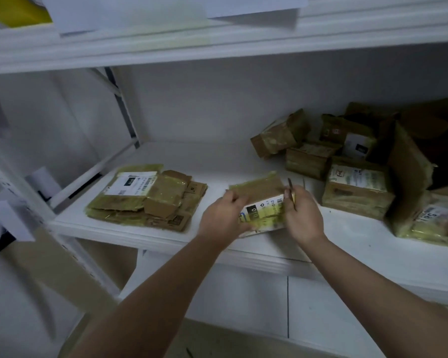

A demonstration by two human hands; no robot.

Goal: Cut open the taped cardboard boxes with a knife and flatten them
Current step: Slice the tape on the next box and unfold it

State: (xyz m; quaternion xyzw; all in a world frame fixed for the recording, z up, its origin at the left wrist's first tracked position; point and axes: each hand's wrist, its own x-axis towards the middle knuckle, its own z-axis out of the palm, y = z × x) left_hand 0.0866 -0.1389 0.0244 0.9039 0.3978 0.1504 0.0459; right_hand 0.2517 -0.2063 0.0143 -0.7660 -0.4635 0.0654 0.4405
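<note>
Item: taped cardboard box, partly collapsed, near the front edge of the white shelf, about midway along it. Long axis runs from the front edge toward the back wall, labelled end nearest the front. Left hand grips its left side, fingers curled over the top. Right hand holds its right side and also pinches a thin knife, blade pointing up and back. Flattened boxes stacked toward the shelf's left end; unopened boxes heaped at the right end.
</note>
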